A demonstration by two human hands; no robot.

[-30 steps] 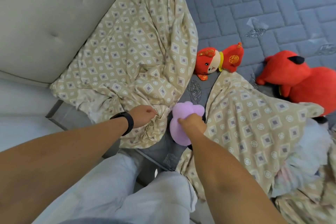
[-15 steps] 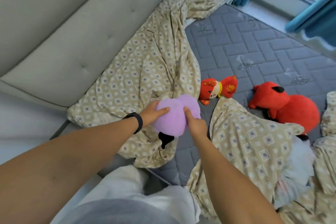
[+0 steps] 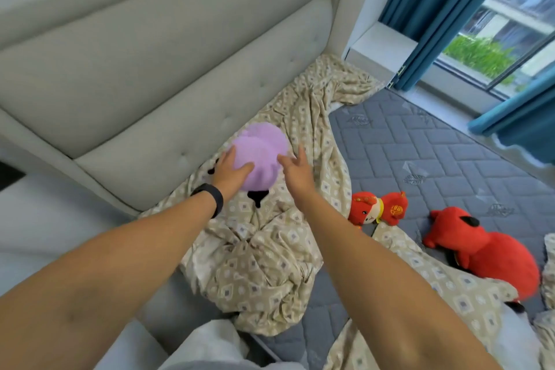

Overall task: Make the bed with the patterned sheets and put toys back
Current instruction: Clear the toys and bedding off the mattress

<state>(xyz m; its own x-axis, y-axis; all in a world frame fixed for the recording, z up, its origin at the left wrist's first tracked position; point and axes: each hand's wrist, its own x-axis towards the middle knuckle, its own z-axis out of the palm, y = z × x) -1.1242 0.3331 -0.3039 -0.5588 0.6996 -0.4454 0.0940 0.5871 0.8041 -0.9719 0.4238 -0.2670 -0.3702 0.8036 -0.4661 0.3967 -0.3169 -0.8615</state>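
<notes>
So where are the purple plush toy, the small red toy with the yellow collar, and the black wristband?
purple plush toy [image 3: 260, 156], head view, middle of its fuzzy body.
small red toy [image 3: 377, 208], head view, near its yellow collar.
black wristband [image 3: 210, 198], head view, on the band across the left wrist.

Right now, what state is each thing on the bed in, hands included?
Purple plush toy: lifted near the headboard, left hand on it.
Left hand: fingers spread against the purple toy.
Right hand: open, fingers straight, beside the toy; contact unclear.
Patterned sheet: crumpled, not spread.
Mattress: largely uncovered.
Small red plush: lying on the mattress.
Large red plush: lying on its side, partly on the sheet.
</notes>
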